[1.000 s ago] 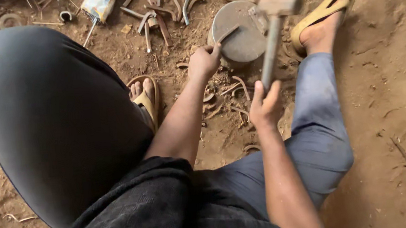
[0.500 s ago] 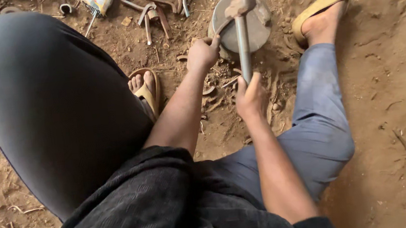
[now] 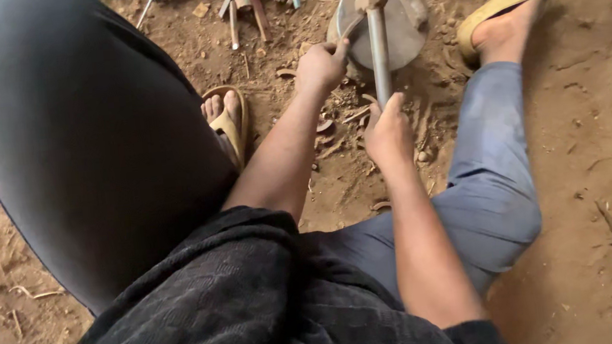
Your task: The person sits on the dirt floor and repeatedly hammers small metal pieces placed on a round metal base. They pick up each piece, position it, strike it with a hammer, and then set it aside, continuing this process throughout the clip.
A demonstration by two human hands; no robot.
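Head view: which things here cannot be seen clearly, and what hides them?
- What the left hand pinches on the round metal block: hidden by its fingers and the hammer.
- Tools on the ground: cut by the top edge.
- Hammer's lower handle: inside the right hand.
- Left sandal: partly behind the knee.

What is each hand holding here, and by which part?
The right hand grips a hammer by the lower end of its handle. The left hand pinches something small against the round metal block; what it is cannot be told.
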